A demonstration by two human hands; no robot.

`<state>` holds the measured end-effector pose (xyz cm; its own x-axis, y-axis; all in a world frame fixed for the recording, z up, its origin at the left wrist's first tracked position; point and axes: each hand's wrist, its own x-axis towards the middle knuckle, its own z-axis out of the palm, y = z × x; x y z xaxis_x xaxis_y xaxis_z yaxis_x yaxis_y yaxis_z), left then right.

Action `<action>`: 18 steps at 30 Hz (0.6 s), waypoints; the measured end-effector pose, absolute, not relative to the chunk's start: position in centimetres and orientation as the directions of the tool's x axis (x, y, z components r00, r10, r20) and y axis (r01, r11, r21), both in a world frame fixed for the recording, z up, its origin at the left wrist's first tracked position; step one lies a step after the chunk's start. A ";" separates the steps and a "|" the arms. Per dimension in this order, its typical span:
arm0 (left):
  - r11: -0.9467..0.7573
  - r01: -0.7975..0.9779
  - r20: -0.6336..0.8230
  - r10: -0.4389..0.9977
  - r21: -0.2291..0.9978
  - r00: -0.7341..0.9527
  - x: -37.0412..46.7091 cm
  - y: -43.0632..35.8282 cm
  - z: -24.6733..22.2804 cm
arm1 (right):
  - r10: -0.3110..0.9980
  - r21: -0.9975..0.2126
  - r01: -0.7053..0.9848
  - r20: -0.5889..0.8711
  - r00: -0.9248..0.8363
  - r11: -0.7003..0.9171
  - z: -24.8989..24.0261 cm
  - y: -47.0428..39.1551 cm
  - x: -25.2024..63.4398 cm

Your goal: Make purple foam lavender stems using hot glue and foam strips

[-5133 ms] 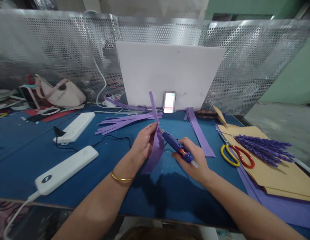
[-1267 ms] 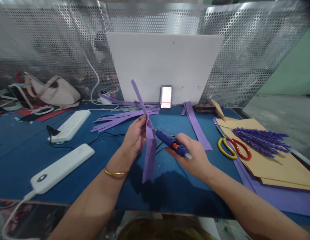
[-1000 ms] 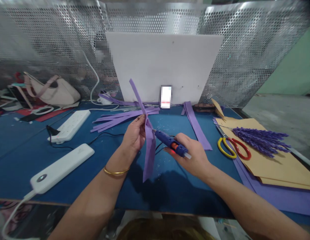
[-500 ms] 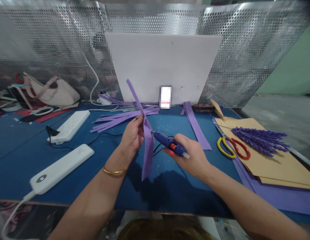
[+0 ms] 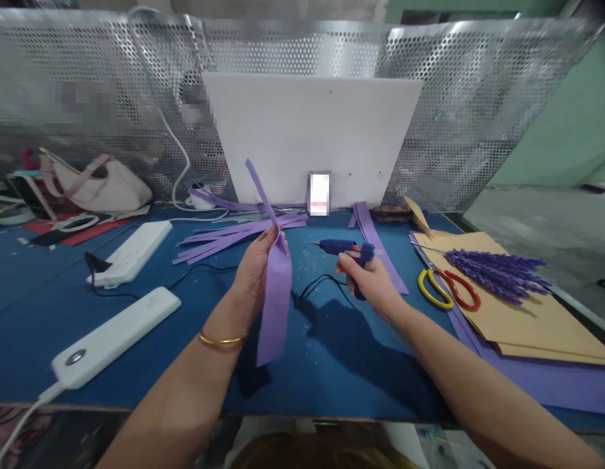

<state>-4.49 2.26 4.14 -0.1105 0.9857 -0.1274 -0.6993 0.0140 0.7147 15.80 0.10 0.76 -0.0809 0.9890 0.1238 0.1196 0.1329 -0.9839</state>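
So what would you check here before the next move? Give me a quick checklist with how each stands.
1. Purple strip held: ok; the left hand pinches it, its wide part hanging down.
2. Glue gun in hand: ok; the right hand grips its handle.
3. Nozzle clear of skin: ok; there is a gap between it and the left hand.
4. Cord free along its length: cannot tell; the strip and left hand hide part.
5. Glue visible on the strip: cannot tell; too small to see.
6. Scissors out of the way: ok; they lie apart from both hands.
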 end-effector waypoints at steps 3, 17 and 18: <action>0.011 -0.726 -0.161 0.977 0.687 -0.138 -4.0 2.0 4.3 | 0.991 -0.988 -0.131 -0.064 -0.115 -0.079 -0.1 1.6 16.3; 0.055 -0.743 -0.182 0.979 0.666 -0.090 -3.3 1.6 4.3 | 0.940 -0.861 -0.382 -0.332 -0.081 -0.337 -2.0 6.4 20.1; 0.060 -0.746 -0.185 0.979 0.663 -0.086 -3.2 1.6 4.3 | 0.943 -0.872 -0.363 -0.327 -0.070 -0.329 -2.2 6.5 20.0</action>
